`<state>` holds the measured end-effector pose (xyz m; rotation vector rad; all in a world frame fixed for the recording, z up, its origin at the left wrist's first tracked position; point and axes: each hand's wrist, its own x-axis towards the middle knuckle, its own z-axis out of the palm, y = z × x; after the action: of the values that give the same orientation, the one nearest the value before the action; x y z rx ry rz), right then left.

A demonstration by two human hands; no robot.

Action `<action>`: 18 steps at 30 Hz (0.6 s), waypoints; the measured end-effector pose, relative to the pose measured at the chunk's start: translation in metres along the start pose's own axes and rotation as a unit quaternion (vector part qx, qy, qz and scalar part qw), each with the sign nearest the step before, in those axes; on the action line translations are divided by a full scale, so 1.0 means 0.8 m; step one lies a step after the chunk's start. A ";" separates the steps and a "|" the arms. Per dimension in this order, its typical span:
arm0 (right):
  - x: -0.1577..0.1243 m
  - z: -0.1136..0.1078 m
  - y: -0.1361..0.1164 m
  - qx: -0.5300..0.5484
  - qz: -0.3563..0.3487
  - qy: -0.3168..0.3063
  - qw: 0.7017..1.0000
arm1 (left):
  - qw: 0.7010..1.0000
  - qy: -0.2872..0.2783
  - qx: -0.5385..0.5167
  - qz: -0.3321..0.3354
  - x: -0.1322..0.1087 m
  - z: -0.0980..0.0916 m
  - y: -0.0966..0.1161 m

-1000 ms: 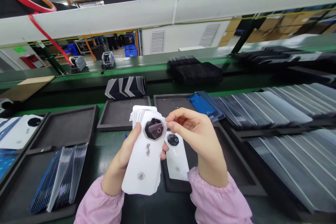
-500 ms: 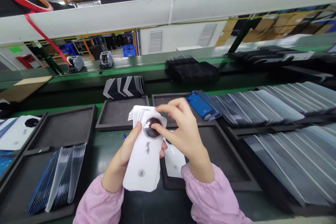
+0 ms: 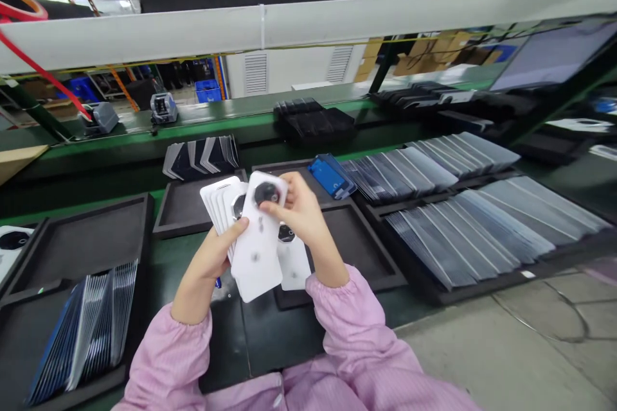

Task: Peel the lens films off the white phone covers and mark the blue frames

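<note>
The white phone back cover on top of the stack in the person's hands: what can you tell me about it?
The top white back cover is a glossy, plastic-looking panel with rounded corners and a dark, round-cornered camera window near its upper end. Small marks run down its middle, blurred here. It is tilted, fanned off a stack of white covers. The left hand grips that stack, thumb on the cover's left edge; the right hand pinches its top by the camera window. Another white cover lies below in a black tray.

floor: grey concrete [image 3: 540, 327] | bench: green top [image 3: 193, 125] | overhead: white beam [image 3: 337, 16] | far wall: white, louvred vents [image 3: 255, 74]
</note>
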<state>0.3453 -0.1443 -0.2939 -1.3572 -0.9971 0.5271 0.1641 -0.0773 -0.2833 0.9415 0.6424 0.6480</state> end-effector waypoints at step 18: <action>-0.037 -0.032 0.114 -0.244 0.076 0.032 0.966 | 0.964 -0.210 -0.162 0.012 -0.011 -0.010 0.008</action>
<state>0.3718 -0.1655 -0.3876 -1.8890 -1.0125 0.3588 0.1515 -0.0767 -0.2795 0.7474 0.1393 0.5307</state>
